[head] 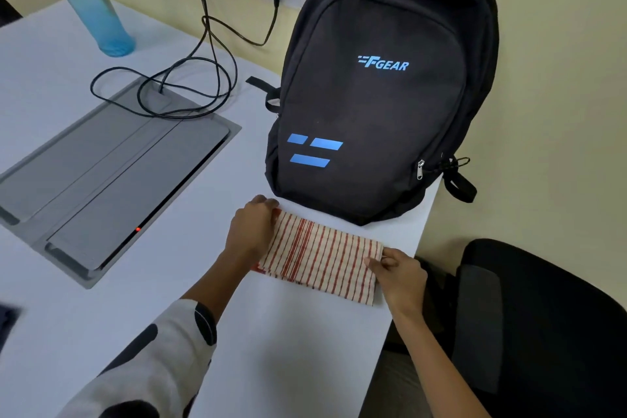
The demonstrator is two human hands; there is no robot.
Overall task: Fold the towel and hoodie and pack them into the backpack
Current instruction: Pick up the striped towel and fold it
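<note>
While the towel lay folded into a narrow striped band near the table's right edge, just in front of the backpack, both hands held its short ends. The left hand lay over the left end with its fingers curled round the cloth's far corner; the right hand pinched the right end between thumb and fingers. No hoodie showed anywhere in view, so that half of the job was probably still to come.

Several things could have gone wrong from there. The towel's right end sat close to the table edge, so a careless pull to the right might have dragged it off toward the chair. If either hand let go while the other lifted, the layers would likely have slid apart and the fold would have been lost. The backpack looked zipped shut, its zip pull low on the side; opening it would have needed a free hand, and the upright bag might have tipped under the tug.
</note>
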